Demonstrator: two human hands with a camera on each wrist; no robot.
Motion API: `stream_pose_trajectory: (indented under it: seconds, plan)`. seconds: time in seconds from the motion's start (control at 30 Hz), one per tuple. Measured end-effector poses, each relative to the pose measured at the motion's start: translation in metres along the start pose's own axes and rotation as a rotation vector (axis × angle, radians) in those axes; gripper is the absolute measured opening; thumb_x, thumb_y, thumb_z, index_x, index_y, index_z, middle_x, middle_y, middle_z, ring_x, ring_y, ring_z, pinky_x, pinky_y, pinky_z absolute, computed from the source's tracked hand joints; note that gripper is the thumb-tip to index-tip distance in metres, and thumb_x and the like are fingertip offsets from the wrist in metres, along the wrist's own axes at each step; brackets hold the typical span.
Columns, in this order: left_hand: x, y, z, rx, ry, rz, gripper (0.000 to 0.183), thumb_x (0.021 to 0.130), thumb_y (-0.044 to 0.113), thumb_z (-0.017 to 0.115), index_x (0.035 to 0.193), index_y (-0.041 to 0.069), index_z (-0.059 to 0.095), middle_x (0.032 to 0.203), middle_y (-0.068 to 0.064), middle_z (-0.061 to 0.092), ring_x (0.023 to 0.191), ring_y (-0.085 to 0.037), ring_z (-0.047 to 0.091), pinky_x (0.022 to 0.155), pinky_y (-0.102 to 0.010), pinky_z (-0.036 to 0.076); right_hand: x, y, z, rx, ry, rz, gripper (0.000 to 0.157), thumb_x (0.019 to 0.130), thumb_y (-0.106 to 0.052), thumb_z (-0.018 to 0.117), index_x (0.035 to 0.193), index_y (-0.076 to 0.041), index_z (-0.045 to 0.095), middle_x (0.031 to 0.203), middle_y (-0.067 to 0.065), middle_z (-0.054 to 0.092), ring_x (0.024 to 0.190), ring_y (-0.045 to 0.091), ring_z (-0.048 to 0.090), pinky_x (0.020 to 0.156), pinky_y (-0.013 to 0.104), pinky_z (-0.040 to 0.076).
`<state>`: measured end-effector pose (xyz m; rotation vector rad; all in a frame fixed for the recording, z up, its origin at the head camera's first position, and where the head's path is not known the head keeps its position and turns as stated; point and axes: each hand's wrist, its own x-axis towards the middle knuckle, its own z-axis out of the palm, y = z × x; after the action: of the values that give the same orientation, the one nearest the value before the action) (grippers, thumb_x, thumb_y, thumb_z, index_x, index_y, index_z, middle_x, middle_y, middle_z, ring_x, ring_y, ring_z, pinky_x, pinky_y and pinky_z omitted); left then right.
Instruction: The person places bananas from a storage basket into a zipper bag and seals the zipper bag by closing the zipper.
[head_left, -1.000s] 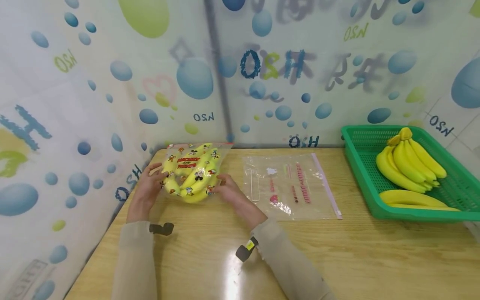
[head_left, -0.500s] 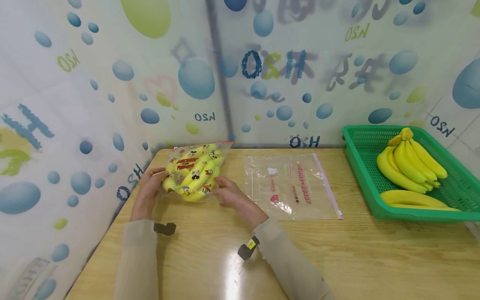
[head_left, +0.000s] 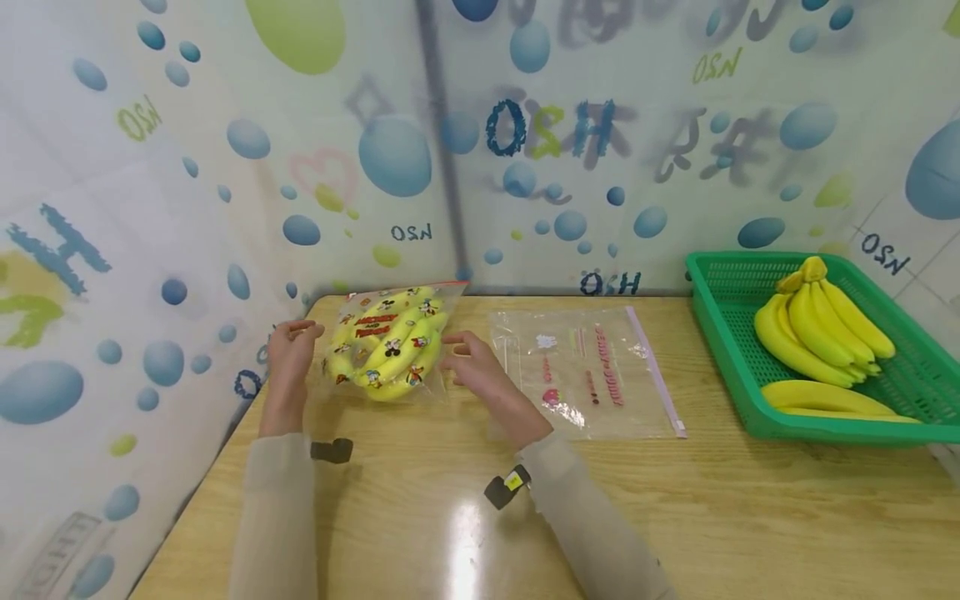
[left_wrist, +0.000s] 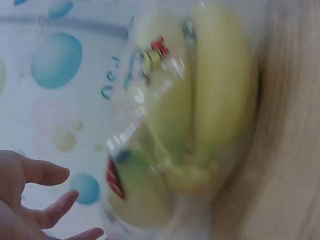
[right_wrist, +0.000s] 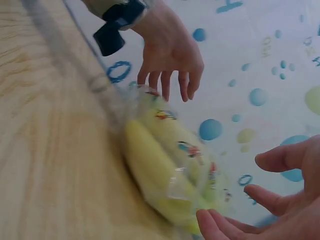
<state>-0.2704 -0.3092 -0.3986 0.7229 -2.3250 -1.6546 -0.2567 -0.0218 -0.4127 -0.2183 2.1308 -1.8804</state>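
A clear zip bag [head_left: 390,346] printed with cartoon figures lies at the table's back left, red strip toward the wall. Yellow bananas [left_wrist: 225,80] fill it, visible through the plastic. To its left is my left hand [head_left: 291,354], fingers loosely spread, and the left wrist view shows a gap between fingertips and bag. On the other side, my right hand [head_left: 483,375] has its fingers extended beside the bag's right edge; nothing is in its grasp. The right wrist view shows the bag [right_wrist: 170,160] between both hands.
Flat on the table right of the right hand lies another clear bag [head_left: 562,375] with pink print and a lilac strip. A green basket [head_left: 720,350] with bananas [head_left: 825,325] stands at the right. A patterned curtain [head_left: 555,225] borders the table behind.
Both hands have let go of the bag of bananas and drawn apart from it, the left slightly leftward, the right rightward. The bag has tilted a little and now lies still.
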Motion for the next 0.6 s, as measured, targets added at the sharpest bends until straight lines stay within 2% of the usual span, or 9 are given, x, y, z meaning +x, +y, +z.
stream_pose_trajectory:
  seconds: [0.13, 0.23, 0.33, 0.47, 0.6]
  plan:
    - [-0.020, 0.026, 0.013, 0.028, 0.061, 0.134, 0.049, 0.102, 0.032, 0.056, 0.144, 0.008, 0.054, 0.164, -0.011, 0.038, 0.147, -0.035, 0.039, 0.119, -0.053, 0.035, -0.005, -0.015, -0.020, 0.082, 0.021, -0.056, 0.041, 0.099, -0.014, 0.057, 0.139, -0.006, 0.055, 0.145, 0.020, 0.052, 0.130, 0.034, 0.057, 0.100, 0.046, 0.056]
    - [-0.039, 0.044, 0.028, 0.027, 0.097, 0.274, 0.043, 0.100, 0.026, 0.059, 0.137, 0.005, 0.060, 0.157, -0.013, 0.045, 0.143, -0.034, 0.043, 0.117, -0.052, 0.036, -0.013, -0.027, -0.039, 0.160, 0.039, -0.095, 0.038, 0.101, -0.014, 0.056, 0.138, -0.004, 0.056, 0.141, 0.019, 0.057, 0.124, 0.030, 0.060, 0.096, 0.042, 0.058]
    - [-0.061, 0.060, 0.044, 0.008, 0.082, 0.404, 0.036, 0.099, 0.021, 0.061, 0.130, 0.002, 0.062, 0.148, -0.016, 0.051, 0.139, -0.033, 0.047, 0.116, -0.050, 0.039, -0.026, -0.040, -0.062, 0.229, 0.051, -0.133, 0.038, 0.104, -0.014, 0.055, 0.139, -0.001, 0.053, 0.142, 0.021, 0.057, 0.124, 0.030, 0.062, 0.097, 0.040, 0.057]
    - [-0.093, 0.076, 0.066, -0.012, -0.035, 0.492, 0.031, 0.099, 0.018, 0.063, 0.125, 0.003, 0.062, 0.142, -0.014, 0.053, 0.135, -0.033, 0.054, 0.108, -0.047, 0.049, -0.042, -0.050, -0.093, 0.246, 0.084, -0.165, 0.035, 0.107, -0.015, 0.052, 0.139, 0.000, 0.051, 0.143, 0.024, 0.056, 0.124, 0.030, 0.064, 0.095, 0.035, 0.058]
    - [-0.121, 0.079, 0.091, 0.017, -0.184, 0.536, 0.028, 0.098, 0.020, 0.066, 0.123, 0.007, 0.064, 0.138, -0.009, 0.057, 0.126, -0.030, 0.062, 0.100, -0.045, 0.055, -0.059, -0.050, -0.125, 0.165, 0.124, -0.191, 0.031, 0.108, -0.017, 0.051, 0.136, -0.005, 0.053, 0.139, 0.020, 0.059, 0.116, 0.023, 0.067, 0.091, 0.031, 0.058]
